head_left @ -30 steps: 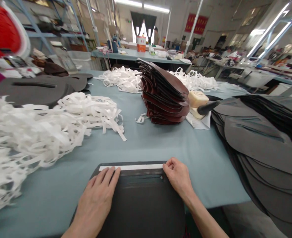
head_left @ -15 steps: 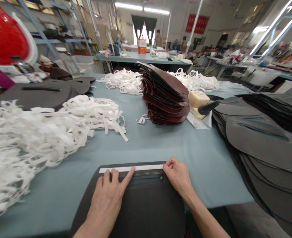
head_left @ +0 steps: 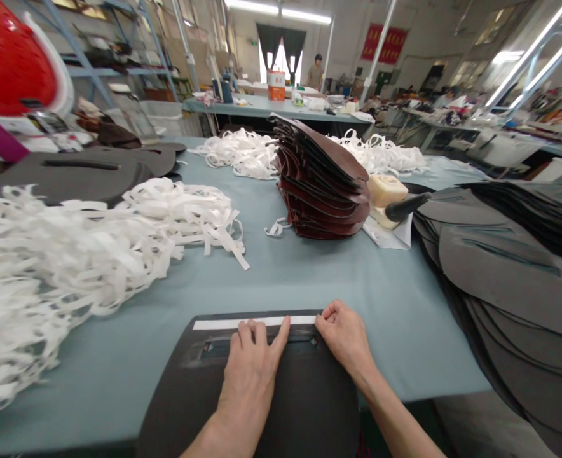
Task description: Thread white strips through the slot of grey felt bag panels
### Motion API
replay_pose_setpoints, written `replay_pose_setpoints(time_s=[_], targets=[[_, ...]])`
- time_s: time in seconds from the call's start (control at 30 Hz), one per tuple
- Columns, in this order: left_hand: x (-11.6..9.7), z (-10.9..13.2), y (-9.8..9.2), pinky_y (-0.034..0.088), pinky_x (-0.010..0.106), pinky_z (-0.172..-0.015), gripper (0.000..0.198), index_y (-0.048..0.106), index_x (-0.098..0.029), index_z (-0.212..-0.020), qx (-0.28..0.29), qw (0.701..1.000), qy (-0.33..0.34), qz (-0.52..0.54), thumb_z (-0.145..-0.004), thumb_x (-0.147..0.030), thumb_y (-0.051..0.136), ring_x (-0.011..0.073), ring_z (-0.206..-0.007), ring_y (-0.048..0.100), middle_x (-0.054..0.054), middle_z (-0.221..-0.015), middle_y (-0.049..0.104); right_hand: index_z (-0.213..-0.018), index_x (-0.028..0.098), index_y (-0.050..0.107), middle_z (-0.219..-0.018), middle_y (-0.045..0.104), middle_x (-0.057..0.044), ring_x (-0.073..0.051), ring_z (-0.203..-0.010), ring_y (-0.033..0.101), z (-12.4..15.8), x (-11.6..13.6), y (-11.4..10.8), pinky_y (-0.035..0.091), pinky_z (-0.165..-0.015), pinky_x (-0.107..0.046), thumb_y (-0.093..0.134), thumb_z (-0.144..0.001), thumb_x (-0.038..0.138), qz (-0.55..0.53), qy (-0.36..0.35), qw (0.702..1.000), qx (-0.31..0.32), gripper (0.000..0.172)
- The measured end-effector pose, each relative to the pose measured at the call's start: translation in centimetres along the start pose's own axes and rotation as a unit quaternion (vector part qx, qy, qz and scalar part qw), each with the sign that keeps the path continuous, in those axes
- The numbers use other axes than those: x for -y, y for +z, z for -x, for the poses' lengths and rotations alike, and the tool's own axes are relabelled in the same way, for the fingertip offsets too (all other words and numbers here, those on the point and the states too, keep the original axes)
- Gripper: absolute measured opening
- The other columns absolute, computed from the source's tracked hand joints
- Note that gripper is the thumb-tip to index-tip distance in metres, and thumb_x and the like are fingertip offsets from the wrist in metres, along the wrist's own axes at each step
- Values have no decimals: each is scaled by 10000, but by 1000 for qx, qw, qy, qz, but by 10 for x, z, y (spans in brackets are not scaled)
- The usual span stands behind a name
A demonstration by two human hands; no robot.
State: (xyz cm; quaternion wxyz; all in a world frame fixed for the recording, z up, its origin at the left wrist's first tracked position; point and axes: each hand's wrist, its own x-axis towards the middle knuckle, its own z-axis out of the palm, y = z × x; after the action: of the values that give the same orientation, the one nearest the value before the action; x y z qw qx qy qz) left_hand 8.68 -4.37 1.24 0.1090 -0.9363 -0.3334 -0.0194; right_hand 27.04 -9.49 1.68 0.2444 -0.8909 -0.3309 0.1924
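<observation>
A dark grey panel (head_left: 309, 401) with a narrow slot lies at the table's near edge. Along its far edge runs a white strip of tape (head_left: 209, 324), flat on the surface. My left hand (head_left: 251, 372) rests on the panel with its index finger stretched onto the strip right of its middle; the fingers press down rather than grip. At the strip's right end, my right hand (head_left: 345, 337) is closed in a pinch on the tape. The slot (head_left: 214, 348) lies just below the strip, partly covered by my left hand.
Loose white strips (head_left: 95, 254) are heaped at left. A stack of dark brown pieces (head_left: 323, 184) stands mid-table, beside a cream block (head_left: 386, 191) with a black handle-like object (head_left: 407, 207). Slotted grey panels (head_left: 505, 254) are piled at right. A person (head_left: 315, 73) stands far back.
My left hand has slid right along the white strip, uncovering the slot's left end. My right hand keeps its pinch at the right end.
</observation>
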Motion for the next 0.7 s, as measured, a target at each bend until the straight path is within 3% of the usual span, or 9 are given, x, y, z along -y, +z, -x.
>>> replay_pose_setpoints(time_s=[0.23, 0.3, 0.37, 0.43, 0.5, 0.6, 0.7], targets=[[-1, -2, -3, 468, 444, -738, 670, 369, -343, -1403, 5, 1000, -6, -6, -818, -23, 435, 306, -950, 558, 146, -1042, 575, -857, 197, 600, -548, 554, 44, -128, -530, 508, -1, 1, -9, 306, -529, -229, 508, -731, 127, 45, -65, 997, 8, 171], [-2, -2, -4, 472, 456, -746, 673, 366, -345, -1405, 10, 1000, -9, -9, -817, -28, 449, 319, -968, 565, 148, -1059, 586, -951, 204, 621, -681, 606, 2, -146, -630, 554, 11, 5, -8, 351, -587, -241, 459, -798, 119, 91, -161, 983, -6, 239], [2, 0, -3, 474, 471, -784, 647, 387, -327, -1398, 9, 1000, -15, -4, -823, -38, 455, 322, -1009, 564, 145, -1090, 595, -1014, 206, 633, -843, 622, -45, -171, -767, 575, 24, 7, -2, 388, -659, -257, 426, -830, 102, 153, -277, 948, -25, 295], [13, 7, 0, 467, 464, -846, 593, 444, -285, -1367, -1, 1000, -24, 16, -831, -32, 439, 303, -1060, 556, 136, -1146, 596, -1010, 193, 644, -895, 609, -66, -185, -834, 569, 32, 7, 4, 406, -704, -264, 429, -824, 76, 190, -338, 921, -35, 307], [31, 17, 6, 453, 448, -903, 530, 489, -244, -1332, -23, 998, -34, 47, -846, -43, 428, 287, -1134, 528, 127, -1234, 573, -965, 186, 648, -864, 598, -57, -175, -822, 566, 35, 5, 6, 414, -714, -256, 440, -827, 74, 187, -341, 920, -41, 273], [61, 37, 18, 430, 458, -962, 405, 510, -197, -1302, -69, 991, -75, 85, -899, -200, 463, 299, -1227, 468, 139, -1304, 531, -824, 190, 633, -805, 582, -38, -164, -777, 557, 28, 7, 4, 415, -697, -254, 490, -850, 147, 174, -334, 926, -35, 152], [82, 54, 26, 430, 443, -995, 400, 517, -148, -1262, -98, 977, -146, 124, -917, -345, 470, 287, -1215, 484, 160, -1287, 524, -775, 184, 610, -879, 591, -73, -203, -841, 545, 17, 16, 3, 415, -740, -299, 554, -855, 257, 191, -363, 911, -52, 123]])
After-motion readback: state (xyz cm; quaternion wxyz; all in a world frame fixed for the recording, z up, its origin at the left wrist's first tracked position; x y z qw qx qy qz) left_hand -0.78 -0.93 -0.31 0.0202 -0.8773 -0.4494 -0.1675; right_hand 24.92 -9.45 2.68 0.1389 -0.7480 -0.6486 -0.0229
